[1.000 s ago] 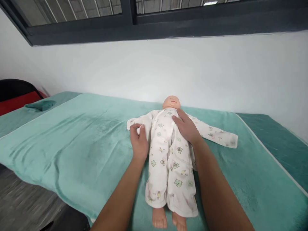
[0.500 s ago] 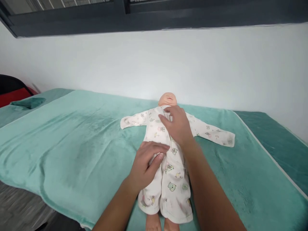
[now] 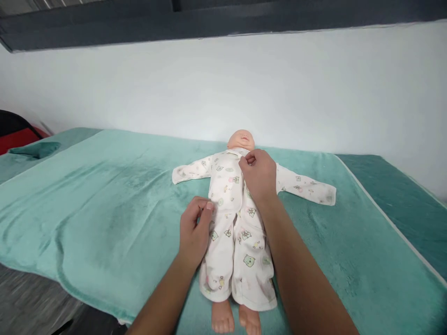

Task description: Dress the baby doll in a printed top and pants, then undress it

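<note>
A baby doll (image 3: 240, 139) in white printed clothing (image 3: 225, 188) lies face-up between a person's two bare hands, head beyond them, feet (image 3: 222, 318) nearer the person. The left hand (image 3: 195, 228), fingers curled narrow, touches the clothing at the waist; the right hand (image 3: 259, 174) has its fingertips drawn together at the chest, just below the collar (image 3: 237, 151). From here, one cannot tell whether either pinches fabric.

Left of the left hand, a light teal blanket (image 3: 115, 204) spreads broadly, its near edge dropping over the gray floor (image 3: 31, 298). To the right of the right hand, it runs to a pale border, with darker teal cloth (image 3: 394, 190) beyond. Ahead of both hands, a white wall (image 3: 157, 88) rises close behind the doll's head, a dark window frame (image 3: 216, 28) above; a red-and-black object (image 3: 17, 139) stands far to the left.

The count: one doll, two outstretched sleeves, two trouser legs, two bare feet.
</note>
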{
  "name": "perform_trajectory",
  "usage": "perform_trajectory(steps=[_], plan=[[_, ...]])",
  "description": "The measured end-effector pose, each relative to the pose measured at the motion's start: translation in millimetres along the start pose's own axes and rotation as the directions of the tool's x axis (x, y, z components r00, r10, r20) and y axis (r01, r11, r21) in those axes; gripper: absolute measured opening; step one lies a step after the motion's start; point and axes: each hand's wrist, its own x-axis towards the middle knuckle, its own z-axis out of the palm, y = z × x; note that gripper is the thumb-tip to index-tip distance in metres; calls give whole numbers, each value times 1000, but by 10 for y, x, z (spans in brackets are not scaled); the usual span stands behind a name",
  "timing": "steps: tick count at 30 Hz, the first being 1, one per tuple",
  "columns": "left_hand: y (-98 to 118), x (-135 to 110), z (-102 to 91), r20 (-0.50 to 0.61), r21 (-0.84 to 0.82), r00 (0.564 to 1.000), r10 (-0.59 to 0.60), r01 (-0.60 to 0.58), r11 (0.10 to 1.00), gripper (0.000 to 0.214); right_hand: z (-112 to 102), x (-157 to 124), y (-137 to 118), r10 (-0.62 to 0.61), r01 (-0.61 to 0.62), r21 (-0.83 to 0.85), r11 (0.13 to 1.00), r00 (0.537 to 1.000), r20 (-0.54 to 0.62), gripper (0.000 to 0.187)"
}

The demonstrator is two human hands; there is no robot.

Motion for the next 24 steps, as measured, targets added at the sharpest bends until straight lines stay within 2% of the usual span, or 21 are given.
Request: perform_trajectory(steps=[1,3,5,7,9,12,15,18,20,24], plan=[[-50,78,-18,-11,38,1000,1,-1,999,26,-14,3,12,-33,33,1,999,999,-10,15],[-194,303,-72,-64,193,997,50,-37,980,18,-44,5,28,-177,177,2,984,984,10,31],[-378,584,-143,-80,427,985,153,-104,898,37,-69,-2,29,-350,351,13,936,931,97,41],[-557,856,-215,-88,603,992,85,-15,797,53,-78,-21,15,-435,443,8,896,876,207,38],[-691,1066,-272,-66,697,998,-23,63,714,55,-69,-46,-4,-420,446,-35,894,864,278,30],[-784,1240,-312,-57,756,993,-99,108,645,51,-36,-77,-21,-336,388,-130,912,892,303,33],[-794,1300,-318,-76,776,990,-120,134,617,50,-13,-86,-25,-279,342,-173,924,909,311,39],[-793,1311,-323,-108,779,988,-112,154,608,51,-17,-86,-26,-278,339,-167,926,909,310,44],[-803,1312,-334,-124,770,988,-92,154,619,53,-30,-86,-25,-332,390,-150,909,892,307,46],[-842,1322,-364,-172,721,983,-64,170,671,56,-35,-95,-20,-444,512,-140,847,828,342,49]])
